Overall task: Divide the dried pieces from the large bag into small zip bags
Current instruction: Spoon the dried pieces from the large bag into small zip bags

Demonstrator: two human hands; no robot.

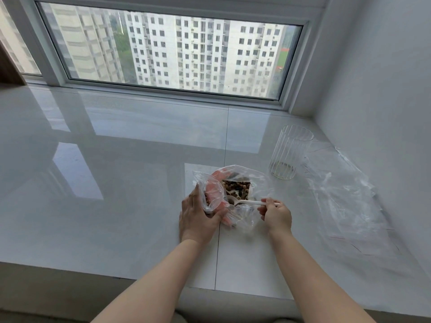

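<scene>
A crumpled clear large bag (235, 180) with pink print lies on the white sill, open at the top, with brown dried pieces (236, 186) showing inside. My left hand (198, 215) grips the bag's left side and holds its mouth open. My right hand (276, 214) pinches the handle of a white plastic spoon (245, 202), whose bowl sits inside the bag mouth with a few dark pieces in it. Flat clear zip bags (345, 197) lie to the right, apart from both hands.
A ribbed clear glass cup (289, 152) stands upright behind and right of the bag, with a few bits at its bottom. The glossy white sill (116, 183) runs to a window at the back and a wall on the right. Its front edge is near my arms.
</scene>
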